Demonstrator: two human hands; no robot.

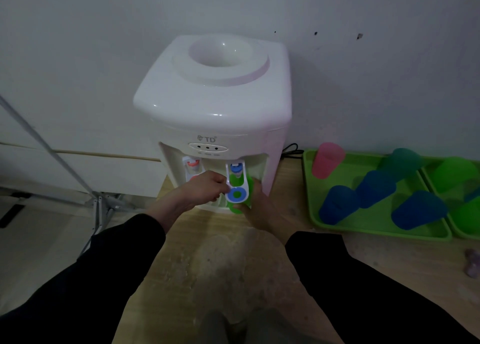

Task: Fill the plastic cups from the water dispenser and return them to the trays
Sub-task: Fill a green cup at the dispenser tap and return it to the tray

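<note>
A green cup (pixel 240 188) stands upright, mouth up, under the blue tap (pixel 235 171) in the recess of the white water dispenser (pixel 215 105), which sits at the worktop's (pixel 233 253) far edge against the wall. The tap's white lever with its blue ring (pixel 237 193) juts out over the cup and hides most of it. The right hand (pixel 255 208) reaches in from the near edge, fingers clamped on the cup's side. The left hand (pixel 205 188) comes in from the left, its fingers bunched together against the lever. A red tap (pixel 191 164) sits left of the blue one. Toward the right edge, a green tray (pixel 309 188) holds a pink cup (pixel 327 159), a teal cup (pixel 402 162) and blue cups (pixel 337 204); a second tray (pixel 453 227) just beside it carries green cups (pixel 454 172).
</note>
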